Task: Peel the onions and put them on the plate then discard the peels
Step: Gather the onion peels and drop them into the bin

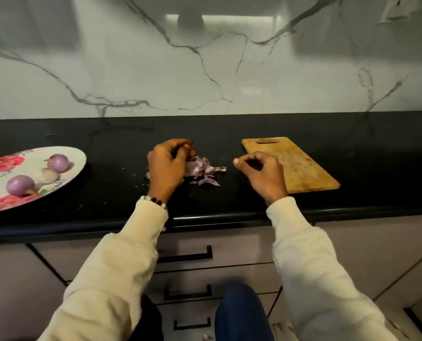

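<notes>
A floral plate sits at the left on the black counter. On it lie two peeled purple onions and a paler one between them. A heap of purple onion peels lies at the counter's middle. My left hand hovers at the heap's left edge with fingers curled; whether it grips any peel is hidden. My right hand is just right of the heap, fingers loosely curled, nothing visible in it.
A wooden cutting board lies on the counter behind my right hand. Small peel crumbs dot the counter near the heap. The marble wall stands behind; drawers with black handles are below the counter's front edge.
</notes>
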